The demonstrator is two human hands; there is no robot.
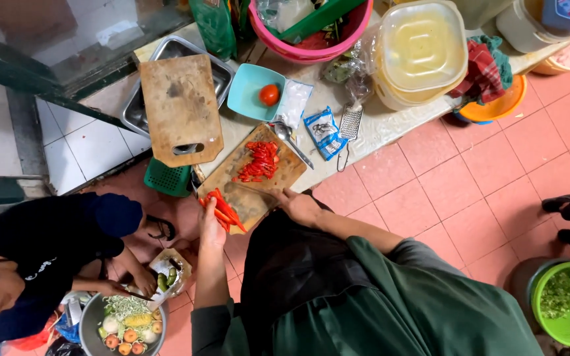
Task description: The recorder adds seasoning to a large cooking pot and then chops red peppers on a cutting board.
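My left hand point(211, 227) grips a bunch of red chillies point(222, 209) on the near cutting board point(249, 198), my right hand point(298, 206) grips a knife; I fear a nicked fingertip.

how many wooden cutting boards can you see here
2. One wooden cutting board lies across the metal tray at the counter's left; the other board sits under the red chillies, near both hands.
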